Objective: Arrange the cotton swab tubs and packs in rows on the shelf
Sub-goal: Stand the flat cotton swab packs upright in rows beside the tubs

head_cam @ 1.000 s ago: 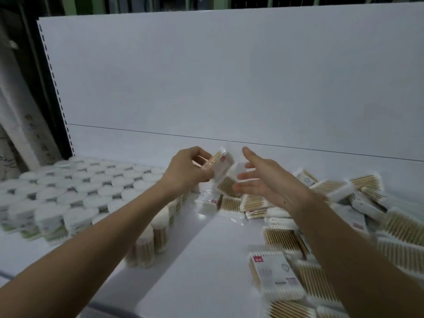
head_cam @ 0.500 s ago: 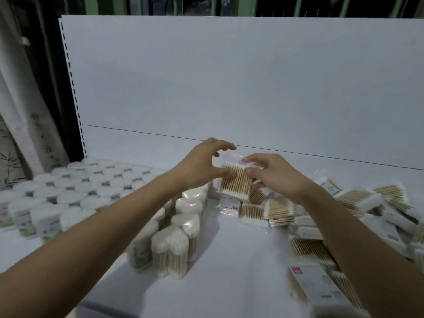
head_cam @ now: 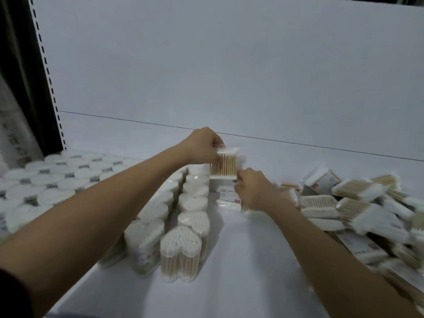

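Head view: left hand (head_cam: 202,145) and right hand (head_cam: 252,187) pinch clear plastic wooden-swab pack (head_cam: 223,165) upright by opposite corners; light, crinkly, likely slippery.

light: dim, cool, flat | shadows: soft, on shelf (head_cam: 241,283) below the fingers (head_cam: 218,143) | glare: none | blur: motion smear on loose packs (head_cam: 358,203) right of the fingers | edges: wide-angle bowing, dark left of the fingers
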Action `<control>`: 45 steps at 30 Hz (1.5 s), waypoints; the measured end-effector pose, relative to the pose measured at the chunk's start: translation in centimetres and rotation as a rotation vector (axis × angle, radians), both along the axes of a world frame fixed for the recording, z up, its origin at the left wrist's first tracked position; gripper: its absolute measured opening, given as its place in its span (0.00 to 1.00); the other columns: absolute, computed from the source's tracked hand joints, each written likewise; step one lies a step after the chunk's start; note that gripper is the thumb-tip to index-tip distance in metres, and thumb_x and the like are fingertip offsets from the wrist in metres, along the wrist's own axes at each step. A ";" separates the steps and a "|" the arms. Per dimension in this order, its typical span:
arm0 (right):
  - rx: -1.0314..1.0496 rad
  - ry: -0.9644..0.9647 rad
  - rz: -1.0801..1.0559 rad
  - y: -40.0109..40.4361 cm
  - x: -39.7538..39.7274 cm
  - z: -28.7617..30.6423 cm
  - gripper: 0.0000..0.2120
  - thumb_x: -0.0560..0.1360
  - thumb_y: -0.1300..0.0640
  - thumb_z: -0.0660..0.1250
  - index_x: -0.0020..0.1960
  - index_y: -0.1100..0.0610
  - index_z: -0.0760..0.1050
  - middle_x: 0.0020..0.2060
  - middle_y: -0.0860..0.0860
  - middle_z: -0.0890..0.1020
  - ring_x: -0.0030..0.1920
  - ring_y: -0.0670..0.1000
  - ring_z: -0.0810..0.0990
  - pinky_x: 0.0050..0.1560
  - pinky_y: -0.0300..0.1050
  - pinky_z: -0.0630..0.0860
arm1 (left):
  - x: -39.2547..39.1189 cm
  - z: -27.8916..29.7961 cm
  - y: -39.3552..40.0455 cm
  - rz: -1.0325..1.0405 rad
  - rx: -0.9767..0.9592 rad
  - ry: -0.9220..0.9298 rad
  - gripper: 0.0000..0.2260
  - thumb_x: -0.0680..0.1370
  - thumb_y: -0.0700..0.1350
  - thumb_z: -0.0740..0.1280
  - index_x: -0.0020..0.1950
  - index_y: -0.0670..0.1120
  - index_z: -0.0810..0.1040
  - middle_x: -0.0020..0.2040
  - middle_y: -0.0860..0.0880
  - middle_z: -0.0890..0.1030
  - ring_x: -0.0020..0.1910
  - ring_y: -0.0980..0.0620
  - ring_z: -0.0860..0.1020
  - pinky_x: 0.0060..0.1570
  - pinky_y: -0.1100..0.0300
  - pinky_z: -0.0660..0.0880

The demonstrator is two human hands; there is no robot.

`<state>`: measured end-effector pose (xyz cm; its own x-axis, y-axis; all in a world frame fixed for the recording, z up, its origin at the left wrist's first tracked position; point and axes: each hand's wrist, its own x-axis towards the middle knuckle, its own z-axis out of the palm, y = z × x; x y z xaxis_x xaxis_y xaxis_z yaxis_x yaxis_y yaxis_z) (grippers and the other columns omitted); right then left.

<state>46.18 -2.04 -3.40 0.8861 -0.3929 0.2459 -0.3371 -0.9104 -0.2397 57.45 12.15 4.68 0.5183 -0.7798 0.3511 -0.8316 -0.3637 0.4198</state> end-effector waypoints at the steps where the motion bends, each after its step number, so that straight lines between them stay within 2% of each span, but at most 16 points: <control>1: -0.100 0.035 -0.010 0.5 0.3 -0.9 0.09 0.79 0.55 0.59 0.58 0.55 0.72 0.56 0.53 0.75 0.60 0.57 0.72 0.56 0.52 0.72 | 0.2 -0.2 -0.4 0.012 0.006 -0.020 0.13 0.71 0.37 0.70 0.55 0.45 0.84 0.50 0.48 0.84 0.49 0.50 0.80 0.51 0.55 0.78; 5: -0.236 0.021 -0.055 1.3 1.0 -4.0 0.19 0.81 0.49 0.57 0.70 0.52 0.69 0.71 0.51 0.68 0.71 0.57 0.62 0.66 0.56 0.68 | 1.5 -0.6 -1.5 0.073 -0.049 -0.036 0.13 0.72 0.36 0.67 0.53 0.47 0.85 0.47 0.50 0.84 0.48 0.52 0.79 0.40 0.65 0.72; 7: -0.253 0.034 -0.081 1.5 1.1 -5.3 0.21 0.81 0.45 0.54 0.72 0.50 0.69 0.74 0.50 0.64 0.76 0.57 0.55 0.68 0.59 0.63 | 1.9 -0.5 -1.9 0.055 -0.042 -0.043 0.11 0.73 0.36 0.69 0.53 0.46 0.85 0.48 0.50 0.84 0.47 0.53 0.79 0.42 0.65 0.72; 10: -0.217 0.050 -0.084 1.7 1.2 -6.6 0.23 0.81 0.43 0.52 0.73 0.49 0.68 0.74 0.50 0.66 0.79 0.56 0.47 0.68 0.63 0.62 | 2.3 -0.7 -2.8 0.034 0.009 -0.077 0.13 0.71 0.37 0.72 0.55 0.45 0.83 0.49 0.50 0.83 0.48 0.52 0.78 0.49 0.61 0.75; 14: -0.151 0.097 -0.084 1.3 0.4 -6.8 0.22 0.83 0.47 0.54 0.75 0.49 0.63 0.73 0.50 0.67 0.80 0.54 0.46 0.68 0.62 0.66 | 2.6 -1.6 -4.7 0.020 0.098 -0.144 0.10 0.72 0.39 0.73 0.53 0.46 0.82 0.45 0.52 0.78 0.47 0.53 0.76 0.45 0.62 0.70; 17: -0.078 0.203 -0.084 0.7 -0.7 -5.9 0.23 0.83 0.49 0.55 0.77 0.50 0.61 0.74 0.50 0.66 0.78 0.56 0.51 0.70 0.60 0.65 | 2.6 -2.5 -5.7 0.015 0.148 -0.217 0.08 0.73 0.38 0.70 0.51 0.46 0.82 0.48 0.50 0.81 0.47 0.51 0.76 0.45 0.61 0.70; 21: -0.010 0.255 -0.094 0.1 -2.4 -5.3 0.21 0.83 0.51 0.56 0.76 0.49 0.63 0.72 0.51 0.69 0.70 0.56 0.68 0.68 0.55 0.69 | 2.2 -3.7 -6.7 -0.005 0.243 -0.281 0.08 0.73 0.36 0.68 0.48 0.45 0.82 0.48 0.47 0.81 0.48 0.46 0.78 0.43 0.59 0.72; 23: -0.002 0.242 -0.094 0.1 -3.0 -5.0 0.21 0.82 0.51 0.58 0.75 0.49 0.64 0.71 0.50 0.70 0.69 0.56 0.70 0.68 0.55 0.70 | 1.9 -4.2 -7.0 -0.008 0.301 -0.316 0.04 0.73 0.37 0.69 0.43 0.46 0.79 0.46 0.47 0.80 0.47 0.46 0.78 0.43 0.59 0.72; 26: -0.050 0.271 -0.076 0.1 -3.0 -4.3 0.21 0.82 0.51 0.59 0.74 0.51 0.66 0.70 0.52 0.71 0.68 0.56 0.71 0.67 0.55 0.70 | 1.9 -4.9 -7.5 0.013 0.349 -0.366 0.11 0.75 0.38 0.67 0.35 0.49 0.70 0.42 0.48 0.76 0.45 0.45 0.78 0.41 0.57 0.72; 28: -0.066 0.275 -0.060 -0.1 -3.0 -3.7 0.21 0.81 0.52 0.61 0.73 0.52 0.68 0.68 0.54 0.73 0.66 0.57 0.73 0.66 0.55 0.72 | 1.7 -5.0 -7.6 0.029 0.373 -0.410 0.06 0.76 0.37 0.63 0.41 0.47 0.74 0.46 0.47 0.78 0.46 0.44 0.78 0.42 0.56 0.72; 31: -0.020 0.224 -0.044 -0.3 -3.1 -2.8 0.19 0.79 0.54 0.64 0.69 0.54 0.71 0.64 0.54 0.76 0.64 0.57 0.75 0.62 0.52 0.74 | 1.5 -5.3 -7.8 0.015 0.395 -0.510 0.10 0.74 0.36 0.62 0.52 0.47 0.75 0.53 0.46 0.78 0.51 0.43 0.78 0.43 0.56 0.71; 35: -0.004 0.200 0.025 -0.6 -2.9 -1.6 0.16 0.78 0.51 0.66 0.64 0.54 0.74 0.59 0.52 0.79 0.61 0.55 0.77 0.58 0.49 0.75 | 1.5 -5.9 -7.9 0.008 0.414 -0.481 0.10 0.76 0.38 0.61 0.55 0.47 0.78 0.54 0.46 0.79 0.51 0.44 0.79 0.44 0.57 0.72; 38: 0.109 0.069 0.050 -1.2 -2.7 0.1 0.10 0.78 0.48 0.65 0.54 0.52 0.79 0.49 0.51 0.83 0.48 0.54 0.82 0.51 0.48 0.77 | 1.5 -5.8 -7.9 -0.013 0.383 -0.438 0.06 0.75 0.38 0.62 0.48 0.47 0.76 0.54 0.47 0.79 0.53 0.44 0.78 0.45 0.57 0.70; 39: 0.136 0.014 0.042 -1.4 -2.7 0.9 0.09 0.78 0.48 0.64 0.50 0.51 0.80 0.46 0.50 0.83 0.45 0.53 0.82 0.50 0.48 0.78 | 1.3 -5.6 -7.8 -0.026 0.370 -0.433 0.07 0.75 0.39 0.65 0.51 0.48 0.77 0.56 0.47 0.78 0.55 0.44 0.77 0.48 0.57 0.72; 42: 0.167 -0.110 0.037 -2.1 -3.1 3.2 0.08 0.79 0.52 0.63 0.44 0.51 0.79 0.41 0.50 0.84 0.40 0.51 0.81 0.46 0.47 0.78 | 0.4 -4.4 -7.4 -0.032 0.371 -0.470 0.23 0.73 0.45 0.72 0.67 0.48 0.73 0.65 0.48 0.72 0.63 0.46 0.71 0.60 0.52 0.72; 45: 0.256 -0.245 0.054 -2.7 -4.0 4.7 0.10 0.80 0.52 0.62 0.46 0.53 0.80 0.40 0.50 0.83 0.38 0.51 0.81 0.45 0.51 0.80 | -1.6 -2.6 -6.9 -0.003 0.299 -0.471 0.21 0.75 0.49 0.72 0.67 0.49 0.73 0.63 0.48 0.73 0.62 0.48 0.69 0.60 0.52 0.71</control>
